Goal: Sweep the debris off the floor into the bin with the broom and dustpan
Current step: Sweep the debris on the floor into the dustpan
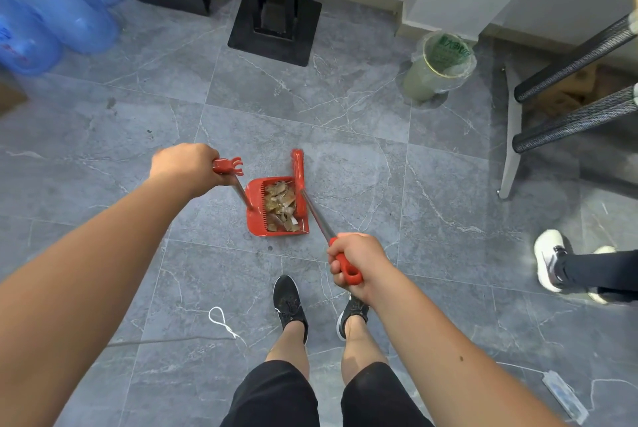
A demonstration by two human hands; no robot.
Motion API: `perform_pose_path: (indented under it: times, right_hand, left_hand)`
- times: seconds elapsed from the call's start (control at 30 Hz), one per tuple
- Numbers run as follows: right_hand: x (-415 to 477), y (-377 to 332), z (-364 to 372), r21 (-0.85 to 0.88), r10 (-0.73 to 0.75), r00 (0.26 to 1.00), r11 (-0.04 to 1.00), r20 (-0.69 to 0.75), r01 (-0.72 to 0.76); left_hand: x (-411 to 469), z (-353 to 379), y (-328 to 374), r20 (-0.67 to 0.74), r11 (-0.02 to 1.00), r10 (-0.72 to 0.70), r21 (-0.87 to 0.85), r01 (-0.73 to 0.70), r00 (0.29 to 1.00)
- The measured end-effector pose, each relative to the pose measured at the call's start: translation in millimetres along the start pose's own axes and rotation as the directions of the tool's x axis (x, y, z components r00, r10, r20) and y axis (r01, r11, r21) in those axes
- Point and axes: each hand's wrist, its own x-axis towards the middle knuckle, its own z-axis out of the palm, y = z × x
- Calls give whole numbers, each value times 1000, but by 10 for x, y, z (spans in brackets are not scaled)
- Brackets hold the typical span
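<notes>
While the left hand (183,164) is clenched on the red dustpan handle (226,166) and the right hand (355,262) on the broom grip (347,267), the brownish debris (281,205) sits gathered in the dustpan (274,207) below both fists, broom head (298,181) against its open side. Sweeping looks finished; next I'd expect a level carry to the lined bin (440,65), well beyond the right fist across grey marbled tiles (345,98), near a chair's legs (569,81).

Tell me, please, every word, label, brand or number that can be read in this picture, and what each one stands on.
No text here can be read in full.
Green bin liner: large green characters printed on the plastic, too blurred to read.
Blue water bottles: red and blue label marks, too blurred to read.
Red dustpan, broom, black shoes: no visible lettering.
White power strip: no legible marking.
</notes>
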Motion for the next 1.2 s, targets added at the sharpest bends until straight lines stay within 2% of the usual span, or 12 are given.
perform_pose_path:
  times: [0.17, 0.3, 0.6, 0.8, 1.03, 1.2]
  right_hand:
    - [-148, -89, 69, -40, -43, 999, 998, -3, 43]
    - [-220, -125, 116, -173, -81, 996, 982, -32, 74]
    - [36, 14, 300, -321, -73, 990, 946, -122, 30]
    - [44, 125, 497, -226, 17, 998, 974, -66, -31]
    - [-76, 89, 319, -111, 57, 998, 992, -1, -56]
    - [-197, 60, 277, -121, 45, 999, 992, 18, -43]
  left_hand:
    - [0, 22, 16, -13, 1000, 4, 4, -3, 1000]
    - [-33, 77, 34, -32, 1000, 27, 13, -27, 999]
    - [-28, 201, 32, -41, 999, 49, -2, -49, 998]
    - [-43, 256, 47, -74, 997, 72, 4, -72, 995]
    - [-53, 264, 17, -84, 997, 73, 10, -72, 994]
    - [-55, 263, 19, -87, 998, 62, 4, -62, 994]
